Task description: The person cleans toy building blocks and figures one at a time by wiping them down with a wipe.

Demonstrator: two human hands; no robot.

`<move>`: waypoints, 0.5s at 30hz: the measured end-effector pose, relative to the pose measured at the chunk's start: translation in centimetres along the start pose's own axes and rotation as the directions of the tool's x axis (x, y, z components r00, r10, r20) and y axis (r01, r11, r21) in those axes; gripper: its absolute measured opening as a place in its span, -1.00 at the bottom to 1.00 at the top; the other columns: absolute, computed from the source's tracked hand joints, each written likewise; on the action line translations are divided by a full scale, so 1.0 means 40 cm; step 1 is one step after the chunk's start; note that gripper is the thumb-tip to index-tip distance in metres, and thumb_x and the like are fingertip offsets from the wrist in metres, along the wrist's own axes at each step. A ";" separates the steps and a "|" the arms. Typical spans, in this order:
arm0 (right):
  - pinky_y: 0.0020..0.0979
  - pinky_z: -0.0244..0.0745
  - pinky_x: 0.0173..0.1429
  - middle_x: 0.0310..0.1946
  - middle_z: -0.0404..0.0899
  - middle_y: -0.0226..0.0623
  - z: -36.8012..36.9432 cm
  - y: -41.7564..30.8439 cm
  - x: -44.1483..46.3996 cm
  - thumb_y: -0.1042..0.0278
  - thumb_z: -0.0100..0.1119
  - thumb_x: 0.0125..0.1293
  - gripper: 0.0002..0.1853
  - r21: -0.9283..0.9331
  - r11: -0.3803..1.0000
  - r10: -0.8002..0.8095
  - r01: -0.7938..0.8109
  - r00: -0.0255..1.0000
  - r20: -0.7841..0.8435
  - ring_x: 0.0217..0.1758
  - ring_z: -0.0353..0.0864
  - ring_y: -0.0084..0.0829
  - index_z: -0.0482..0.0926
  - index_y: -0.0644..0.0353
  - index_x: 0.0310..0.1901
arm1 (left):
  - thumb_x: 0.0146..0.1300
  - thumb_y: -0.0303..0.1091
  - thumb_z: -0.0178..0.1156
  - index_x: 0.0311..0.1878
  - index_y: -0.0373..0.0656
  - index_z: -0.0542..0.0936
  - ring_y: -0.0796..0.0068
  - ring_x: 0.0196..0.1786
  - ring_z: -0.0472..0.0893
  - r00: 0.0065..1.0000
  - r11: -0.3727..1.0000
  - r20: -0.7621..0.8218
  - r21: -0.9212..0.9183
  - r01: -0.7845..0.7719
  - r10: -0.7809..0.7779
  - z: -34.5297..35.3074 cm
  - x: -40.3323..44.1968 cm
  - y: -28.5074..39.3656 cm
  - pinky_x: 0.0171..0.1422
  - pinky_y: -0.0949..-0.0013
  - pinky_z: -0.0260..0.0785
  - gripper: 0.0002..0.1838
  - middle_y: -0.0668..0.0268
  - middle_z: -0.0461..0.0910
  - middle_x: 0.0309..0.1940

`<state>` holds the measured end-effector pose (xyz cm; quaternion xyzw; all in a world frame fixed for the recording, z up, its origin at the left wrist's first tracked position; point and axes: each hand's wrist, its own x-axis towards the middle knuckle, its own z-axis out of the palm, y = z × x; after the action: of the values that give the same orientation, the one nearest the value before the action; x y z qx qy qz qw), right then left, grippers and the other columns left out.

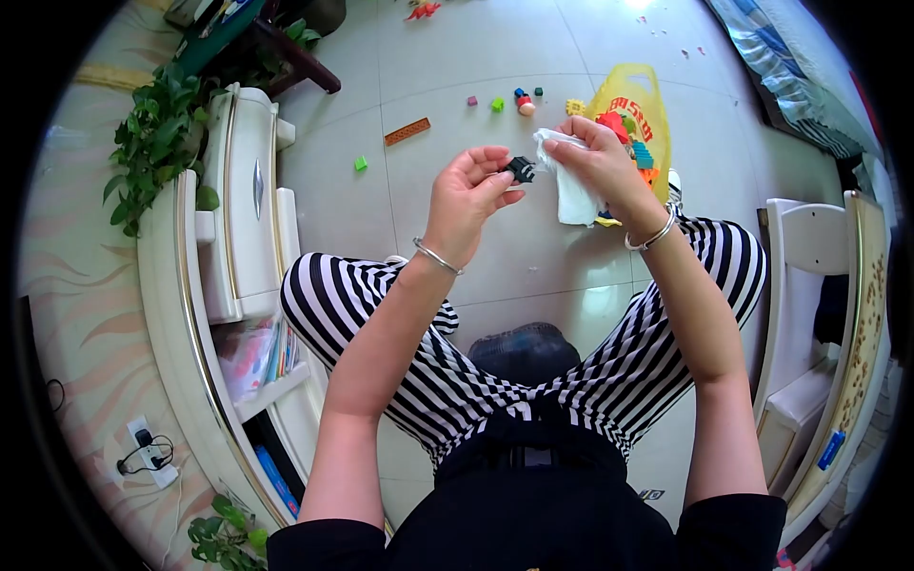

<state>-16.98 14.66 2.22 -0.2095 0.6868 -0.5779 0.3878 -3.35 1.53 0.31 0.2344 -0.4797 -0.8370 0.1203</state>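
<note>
Between the thumb and fingers of my left hand (pixel 462 202) is a small dark toy piece (pixel 520 169), its exact kind too small to make out. My right hand (pixel 602 164) pinches a white cloth or tissue (pixel 575 195) that hangs down from the fingers. The cloth's upper edge is close to the dark piece; whether they touch I cannot tell. Just behind my right hand lies a yellow plastic bag (pixel 651 109) with red lettering, and colourful toy pieces (pixel 644 155) show at its mouth, partly hidden by the hand.
On the tiled floor lie a brown brick strip (pixel 407 131), green blocks (pixel 360 164), a small toy figure (pixel 525 103) and a yellow gear-like piece (pixel 575 107). A white cabinet (pixel 249 200) stands left, a white chair-like piece (pixel 809 233) right. A dark stool (pixel 522 354) is between my legs.
</note>
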 end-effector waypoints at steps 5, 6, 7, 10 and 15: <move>-0.55 0.39 -0.44 -0.48 0.55 -0.41 0.010 0.027 0.000 0.25 0.18 0.27 -0.77 -0.124 0.977 -0.154 0.175 0.975 0.161 -0.47 0.49 -0.67 0.51 0.27 -0.25 | 0.23 -0.59 0.14 -0.01 -0.27 0.47 0.53 -0.10 0.57 0.997 0.995 0.068 0.088 -0.050 0.044 -0.012 0.006 -0.008 0.02 0.36 0.55 -0.74 0.29 0.53 -0.14; -0.56 0.39 -0.41 -0.48 0.54 -0.41 0.005 0.025 0.004 0.27 0.18 0.26 -0.78 -0.142 0.983 -0.109 0.119 0.991 0.082 -0.47 0.48 -0.67 0.52 0.28 -0.25 | 0.23 -0.58 0.14 0.00 -0.27 0.48 0.54 -0.11 0.57 0.995 0.992 0.092 0.109 -0.057 0.047 -0.012 0.006 -0.008 0.02 0.37 0.55 -0.74 0.30 0.53 -0.14; -0.56 0.39 -0.39 -0.49 0.54 -0.41 0.000 0.019 0.006 0.28 0.18 0.25 -0.78 -0.157 0.986 -0.064 0.064 0.998 0.002 -0.46 0.48 -0.67 0.52 0.29 -0.24 | 0.23 -0.58 0.14 0.00 -0.27 0.48 0.54 -0.11 0.57 0.994 0.992 0.093 0.109 -0.059 0.048 -0.012 0.005 -0.007 0.02 0.37 0.55 -0.74 0.30 0.53 -0.14; -0.52 0.41 -0.39 -0.51 0.56 -0.38 0.010 0.022 -0.005 0.28 0.17 0.25 -0.78 -0.168 0.959 -0.218 0.230 0.972 0.090 -0.45 0.51 -0.64 0.52 0.29 -0.22 | 0.22 -0.59 0.14 0.02 -0.29 0.48 0.56 -0.11 0.57 0.993 0.991 0.108 0.123 -0.050 0.037 -0.010 0.006 -0.007 0.04 0.37 0.54 -0.72 0.32 0.53 -0.16; -0.40 0.41 -0.42 -0.59 0.52 -0.17 0.017 0.003 -0.015 0.30 0.20 0.20 -0.81 -0.499 0.797 -0.423 0.341 0.904 -0.058 -0.53 0.56 -0.40 0.49 0.23 -0.26 | 0.23 -0.59 0.09 0.05 -0.31 0.48 0.56 -0.10 0.57 0.994 0.997 0.109 0.074 0.006 -0.014 -0.008 0.011 -0.022 0.03 0.38 0.52 -0.70 0.33 0.55 -0.17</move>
<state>-16.07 14.67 2.27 -0.3839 0.7808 -0.4726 0.1404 -3.53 1.54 -0.70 0.1947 -0.5150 -0.8309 0.0810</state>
